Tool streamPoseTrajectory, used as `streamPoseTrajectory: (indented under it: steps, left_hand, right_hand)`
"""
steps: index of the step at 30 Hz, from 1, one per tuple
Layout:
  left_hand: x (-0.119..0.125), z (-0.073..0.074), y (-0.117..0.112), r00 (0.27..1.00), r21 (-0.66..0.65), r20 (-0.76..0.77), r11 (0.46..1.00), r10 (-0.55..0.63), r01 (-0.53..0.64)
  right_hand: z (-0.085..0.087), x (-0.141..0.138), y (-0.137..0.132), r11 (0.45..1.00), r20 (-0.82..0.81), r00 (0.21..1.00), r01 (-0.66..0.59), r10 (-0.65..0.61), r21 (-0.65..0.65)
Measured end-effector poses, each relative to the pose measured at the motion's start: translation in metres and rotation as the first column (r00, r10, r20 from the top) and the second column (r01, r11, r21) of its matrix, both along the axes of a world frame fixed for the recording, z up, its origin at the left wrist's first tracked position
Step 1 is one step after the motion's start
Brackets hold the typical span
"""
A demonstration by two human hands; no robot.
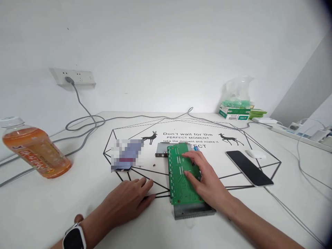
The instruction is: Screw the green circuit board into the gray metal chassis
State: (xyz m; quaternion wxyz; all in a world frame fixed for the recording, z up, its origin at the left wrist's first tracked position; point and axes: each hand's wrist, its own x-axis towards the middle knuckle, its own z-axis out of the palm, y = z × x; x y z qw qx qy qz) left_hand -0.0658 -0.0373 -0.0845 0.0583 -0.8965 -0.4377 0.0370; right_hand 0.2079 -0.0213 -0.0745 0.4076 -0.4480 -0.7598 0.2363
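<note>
A green circuit board lies over a grey metal case, whose near end sticks out below it. My right hand is on the board's right side, thumb and fingers on its upper face; what the other fingers grip underneath is hidden. To the left, my left hand rests on the tabletop, fingers loosely bent and thumb apart, with nothing visible in it. A small dark piece like a screw lies between the hands. Behind the board sits a flat metal part, partly covered by it.
A phone with a blurred screen lies at left, a dark phone and a white earbud case at right. An orange drink bottle stands far left. Grey cable runs along the back. Boxes sit by the wall.
</note>
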Motion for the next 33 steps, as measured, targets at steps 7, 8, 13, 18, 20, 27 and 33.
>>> streamPoseTrajectory:
  steps: [7, 8, 13, 18, 20, 27, 33]
  left_hand:
    - [0.004, -0.013, 0.046, 0.988, 0.159, -0.140, 0.984, -0.064, 0.086]
    - [0.006, -0.013, 0.052, 0.989, 0.172, -0.142, 0.982, -0.050, 0.075]
    - [0.012, -0.008, 0.076, 0.999, 0.134, -0.026, 0.990, 0.047, -0.043]
    - [0.008, 0.007, 0.076, 0.971, 0.079, 0.190, 0.983, 0.146, -0.163]
    - [0.005, 0.013, 0.067, 0.952, 0.048, 0.266, 0.984, 0.152, -0.170]
    - [0.003, -0.013, 0.043, 0.881, 0.045, 0.474, 0.998, 0.016, -0.043]
    - [0.015, -0.017, 0.063, 0.862, 0.007, 0.501, 0.995, 0.082, -0.099]
  right_hand:
    - [-0.001, 0.001, 0.003, 1.000, -0.014, 1.000, 0.007, -0.007, -0.016]
    - [-0.002, 0.001, 0.003, 1.000, -0.016, 1.000, 0.006, -0.006, -0.023]
    - [-0.001, 0.002, 0.003, 0.998, -0.016, 1.000, 0.012, -0.012, -0.058]
    - [0.000, 0.003, 0.003, 0.999, -0.014, 1.000, 0.006, -0.007, -0.050]
    - [0.001, 0.002, 0.002, 0.999, -0.023, 1.000, 0.011, -0.012, -0.043]
    - [0.002, 0.001, 0.001, 1.000, -0.051, 0.999, 0.015, -0.015, 0.011]
    - [0.001, 0.001, 0.002, 1.000, -0.034, 0.999, 0.016, -0.016, 0.005]
